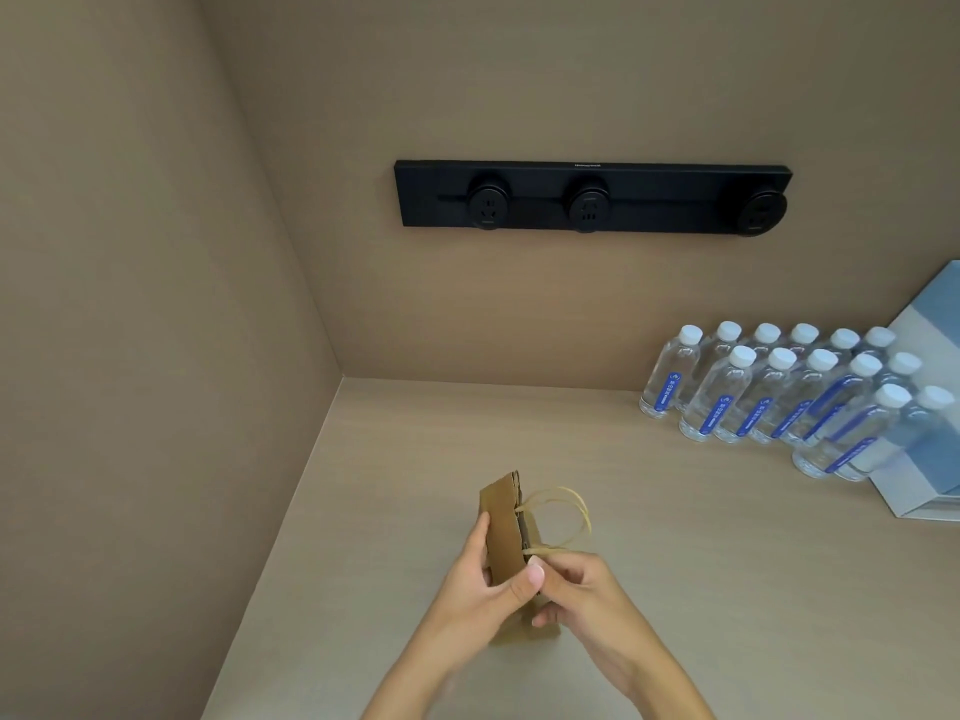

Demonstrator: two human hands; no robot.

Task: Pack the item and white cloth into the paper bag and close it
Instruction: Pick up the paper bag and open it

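Clasping the paper bag (505,527), both hands' grips close around it, hiding its contents.

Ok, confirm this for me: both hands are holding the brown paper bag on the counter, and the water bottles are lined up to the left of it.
One detail is off. The head view shows the water bottles standing to the right of the paper bag, not the left. The rest holds: the left hand and right hand both hold the bag on the counter.

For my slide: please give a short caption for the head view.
Both hands, left and right, hold a folded paper bag on the counter, beside water bottles.
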